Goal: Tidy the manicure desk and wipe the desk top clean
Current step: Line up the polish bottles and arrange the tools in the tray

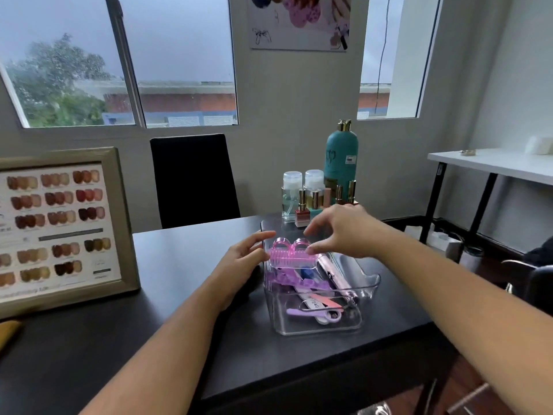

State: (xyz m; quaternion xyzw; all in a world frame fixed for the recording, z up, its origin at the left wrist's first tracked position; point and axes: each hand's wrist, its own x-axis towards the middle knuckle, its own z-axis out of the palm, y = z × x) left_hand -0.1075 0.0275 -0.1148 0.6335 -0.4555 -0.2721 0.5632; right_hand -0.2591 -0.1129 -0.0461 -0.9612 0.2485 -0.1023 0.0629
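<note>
A clear plastic organiser bin (pixel 369 281) stands on the black desk (pixel 155 333). Inside lie a pink nail brush (pixel 291 257), purple clips, a pink electric file (pixel 335 275), nail files and small tools (pixel 317 310). My left hand (pixel 244 259) rests at the bin's left wall, fingers stretched toward the brush and touching its left end. My right hand (pixel 341 230) hovers over the bin's far side with its thumb tip at the brush's right end. The brush sits on top of the other items.
A framed nail colour chart (pixel 59 223) stands at the left. At the desk's far right are a teal bottle (pixel 341 157), two clear pump bottles (pixel 291 187) and several polish bottles (pixel 317 202). A black chair (pixel 193 178) is behind the desk; a white table (pixel 493 164) stands to the right.
</note>
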